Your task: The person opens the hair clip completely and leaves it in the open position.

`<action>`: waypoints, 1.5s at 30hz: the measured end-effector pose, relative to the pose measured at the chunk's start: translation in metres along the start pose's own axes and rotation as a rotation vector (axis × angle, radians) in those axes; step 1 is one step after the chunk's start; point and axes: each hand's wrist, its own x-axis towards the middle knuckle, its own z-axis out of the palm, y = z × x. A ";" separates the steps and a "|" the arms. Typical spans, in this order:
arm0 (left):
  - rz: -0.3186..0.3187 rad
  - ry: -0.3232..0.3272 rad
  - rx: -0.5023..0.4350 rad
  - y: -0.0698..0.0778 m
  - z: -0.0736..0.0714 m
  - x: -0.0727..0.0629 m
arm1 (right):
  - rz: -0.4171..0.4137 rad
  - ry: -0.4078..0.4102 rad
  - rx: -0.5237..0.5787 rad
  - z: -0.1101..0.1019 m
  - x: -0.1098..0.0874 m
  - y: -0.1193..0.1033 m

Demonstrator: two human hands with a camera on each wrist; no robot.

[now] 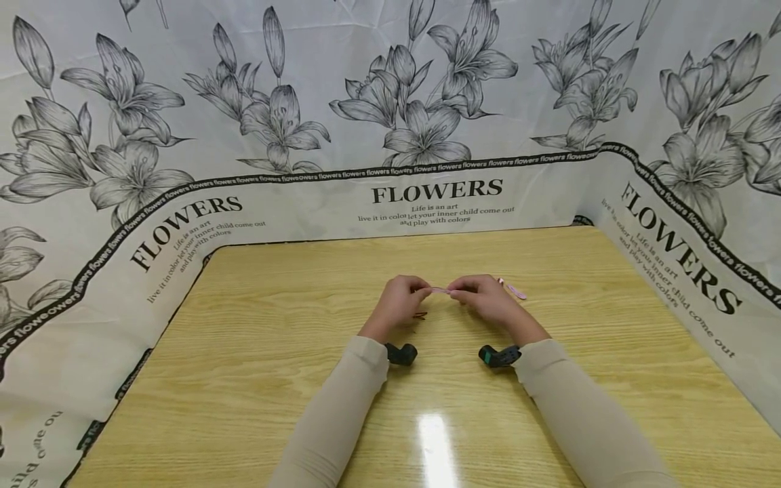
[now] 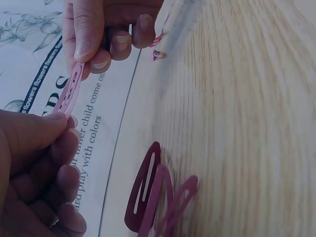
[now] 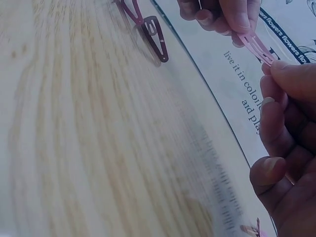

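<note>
Between my two hands, above the table, stretches a light pink snap hair clip [image 2: 70, 94], bowed slightly. My left hand [image 1: 403, 298] pinches one end of it between thumb and fingertip. The other end is pinched by my right hand [image 1: 485, 298], thumb on top in the left wrist view. On the table beneath my left hand lie several hair clips, among them a dark red one [image 2: 143, 190] and a pink one [image 2: 180, 202], overlapping one another. Beyond my right hand are more pink clips [image 1: 516, 291], partly hidden by that hand in the head view.
The wooden table [image 1: 274, 379] has a glossy top with a bright reflection near its front. A white flower-printed cloth [image 1: 439, 196] with black lettering stands behind it and along both sides. Each wrist carries a black camera mount [image 1: 403, 354].
</note>
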 end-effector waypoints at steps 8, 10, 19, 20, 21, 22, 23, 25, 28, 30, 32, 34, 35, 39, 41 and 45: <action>0.006 0.011 0.004 -0.007 -0.005 -0.005 | -0.036 -0.004 -0.014 0.006 0.003 -0.002; 0.008 0.014 -0.006 -0.008 -0.006 -0.006 | -0.040 -0.006 -0.006 0.008 0.004 -0.002; -0.005 0.027 -0.029 -0.011 -0.010 -0.011 | -0.048 -0.030 0.017 0.011 0.004 -0.011; -0.003 0.026 -0.026 -0.012 -0.011 -0.011 | -0.051 -0.029 0.016 0.012 0.004 -0.011; -0.001 0.025 -0.025 -0.013 -0.011 -0.011 | -0.050 -0.028 0.017 0.012 0.004 -0.012; 0.004 0.025 -0.024 -0.013 -0.012 -0.012 | -0.049 -0.024 0.019 0.013 0.004 -0.012; 0.008 0.024 -0.020 -0.014 -0.012 -0.012 | -0.049 -0.021 0.021 0.014 0.007 -0.008; 0.015 0.023 -0.016 -0.015 -0.013 -0.012 | -0.049 -0.018 0.028 0.014 0.007 -0.009; 0.024 0.025 -0.013 -0.017 -0.014 -0.012 | -0.046 -0.016 0.030 0.015 0.007 -0.010; 0.030 0.024 -0.012 -0.017 -0.014 -0.012 | -0.046 -0.019 0.032 0.016 0.007 -0.010; 0.037 0.021 -0.017 -0.018 -0.014 -0.012 | -0.043 -0.021 0.027 0.016 0.007 -0.010; 0.040 0.016 -0.023 -0.018 -0.014 -0.012 | -0.042 -0.025 0.030 0.016 0.007 -0.009; 0.040 0.014 -0.027 -0.018 -0.014 -0.013 | -0.040 -0.027 0.030 0.016 0.007 -0.009; 0.033 0.009 -0.041 -0.017 -0.014 -0.013 | -0.040 -0.034 0.029 0.015 0.007 -0.007; 0.029 0.006 -0.048 -0.017 -0.014 -0.013 | -0.041 -0.039 0.036 0.015 0.007 -0.007; 0.026 -0.004 -0.068 -0.017 -0.014 -0.014 | -0.054 -0.048 0.066 0.015 0.005 -0.008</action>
